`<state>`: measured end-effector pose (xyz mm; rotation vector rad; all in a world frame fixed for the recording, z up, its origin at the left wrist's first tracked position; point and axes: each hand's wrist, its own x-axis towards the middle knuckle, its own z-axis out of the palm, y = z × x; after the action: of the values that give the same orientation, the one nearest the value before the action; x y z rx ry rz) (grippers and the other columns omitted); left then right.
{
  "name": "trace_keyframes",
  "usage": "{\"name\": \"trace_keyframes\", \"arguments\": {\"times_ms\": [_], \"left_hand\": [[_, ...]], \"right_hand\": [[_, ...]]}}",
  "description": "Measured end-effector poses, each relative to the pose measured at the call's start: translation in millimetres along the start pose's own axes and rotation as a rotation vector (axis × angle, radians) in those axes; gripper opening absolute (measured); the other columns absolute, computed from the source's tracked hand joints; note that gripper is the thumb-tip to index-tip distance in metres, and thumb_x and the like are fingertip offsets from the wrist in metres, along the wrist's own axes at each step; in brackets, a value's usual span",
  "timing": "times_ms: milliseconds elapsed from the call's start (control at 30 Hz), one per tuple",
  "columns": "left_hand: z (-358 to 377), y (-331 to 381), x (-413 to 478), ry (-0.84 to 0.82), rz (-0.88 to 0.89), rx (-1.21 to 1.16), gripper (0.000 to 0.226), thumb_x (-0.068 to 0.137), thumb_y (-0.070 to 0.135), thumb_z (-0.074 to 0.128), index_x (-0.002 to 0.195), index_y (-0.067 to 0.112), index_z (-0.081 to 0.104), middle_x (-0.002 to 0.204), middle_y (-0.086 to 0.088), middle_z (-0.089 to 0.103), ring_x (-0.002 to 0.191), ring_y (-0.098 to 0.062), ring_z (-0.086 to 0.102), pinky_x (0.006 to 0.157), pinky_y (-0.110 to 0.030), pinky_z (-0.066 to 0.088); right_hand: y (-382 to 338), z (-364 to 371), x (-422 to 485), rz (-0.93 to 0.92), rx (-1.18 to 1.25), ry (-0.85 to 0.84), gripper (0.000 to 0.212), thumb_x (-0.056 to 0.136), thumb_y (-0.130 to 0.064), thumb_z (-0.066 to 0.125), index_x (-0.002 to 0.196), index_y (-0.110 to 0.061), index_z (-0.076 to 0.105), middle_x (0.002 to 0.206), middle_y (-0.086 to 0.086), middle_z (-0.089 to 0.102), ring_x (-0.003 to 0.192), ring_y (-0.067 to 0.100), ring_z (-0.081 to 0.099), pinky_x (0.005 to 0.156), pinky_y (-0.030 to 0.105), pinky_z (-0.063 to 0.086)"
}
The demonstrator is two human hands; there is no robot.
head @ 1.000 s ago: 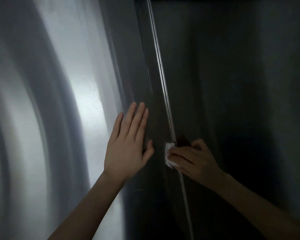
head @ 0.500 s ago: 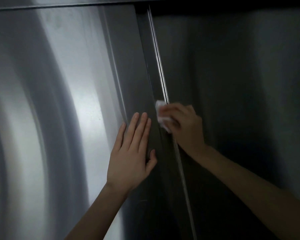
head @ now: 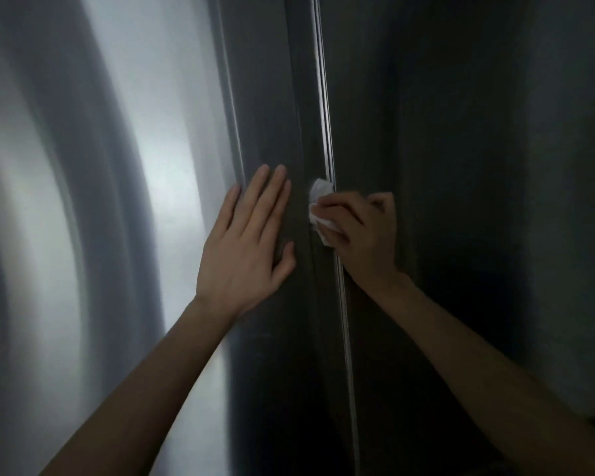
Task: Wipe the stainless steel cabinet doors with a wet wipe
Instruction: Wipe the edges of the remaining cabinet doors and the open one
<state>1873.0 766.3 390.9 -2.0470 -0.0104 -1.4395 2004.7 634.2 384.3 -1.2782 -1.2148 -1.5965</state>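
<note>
Two tall stainless steel doors fill the view, their long axes running up and down. The left door [head: 124, 207] catches a bright reflection; the right door [head: 461, 166] lies in shadow. The seam [head: 327, 132] between them runs nearly vertical, leaning slightly rightward toward the bottom. The left hand [head: 244, 249] lies flat and fully open on the left door, fingers together pointing up, just left of the seam. The right hand [head: 361, 231] is curled around a crumpled white wet wipe [head: 318, 209], pressing it against the seam, fingers pointing left.
</note>
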Motion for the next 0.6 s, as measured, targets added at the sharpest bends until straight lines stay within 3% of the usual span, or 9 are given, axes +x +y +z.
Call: {"name": "trace_keyframes", "arguments": {"times_ms": [200, 333, 433, 600], "left_hand": [[4.4, 17.4, -22.6, -0.022, -0.049, -0.064, 0.062, 0.096, 0.032, 0.035, 0.149, 0.000, 0.031, 0.158, -0.016, 0.027, 0.148, -0.028, 0.020, 0.122, -0.043, 0.014], [13.5, 53.9, -78.8, -0.102, -0.002, -0.099, 0.061, 0.094, 0.029, 0.039, 0.147, -0.001, 0.035, 0.156, -0.017, 0.031, 0.146, -0.028, 0.024, 0.118, -0.048, 0.024], [19.7, 74.0, -107.3, -0.143, -0.007, -0.116, 0.060, 0.094, 0.028, 0.040, 0.146, 0.000, 0.036, 0.154, -0.017, 0.033, 0.146, -0.029, 0.026, 0.118, -0.046, 0.025], [25.6, 76.1, -116.2, -0.129, -0.006, -0.113, 0.059, 0.096, 0.028, 0.036, 0.148, 0.001, 0.033, 0.155, -0.016, 0.032, 0.147, -0.027, 0.023, 0.121, -0.042, 0.017]], "right_hand": [[-39.8, -29.6, -138.5, 0.030, 0.038, -0.224, 0.020, 0.081, -0.021, 0.060, 0.085, -0.009, 0.075, 0.090, 0.006, 0.073, 0.088, 0.011, 0.053, 0.075, 0.029, 0.034], [-38.1, -45.1, -155.6, -0.114, 0.054, -0.339, 0.013, 0.083, -0.019, 0.063, 0.085, -0.013, 0.075, 0.090, 0.001, 0.073, 0.073, 0.014, 0.064, 0.072, 0.031, 0.037], [-24.4, -39.4, -120.5, -0.179, 0.065, -0.306, 0.012, 0.083, -0.018, 0.064, 0.087, -0.011, 0.073, 0.093, 0.001, 0.072, 0.078, 0.014, 0.062, 0.071, 0.033, 0.037], [-22.1, -25.8, -96.1, -0.037, 0.083, -0.208, 0.014, 0.083, -0.016, 0.065, 0.090, -0.007, 0.072, 0.095, 0.004, 0.071, 0.089, 0.011, 0.054, 0.076, 0.032, 0.035]]}}
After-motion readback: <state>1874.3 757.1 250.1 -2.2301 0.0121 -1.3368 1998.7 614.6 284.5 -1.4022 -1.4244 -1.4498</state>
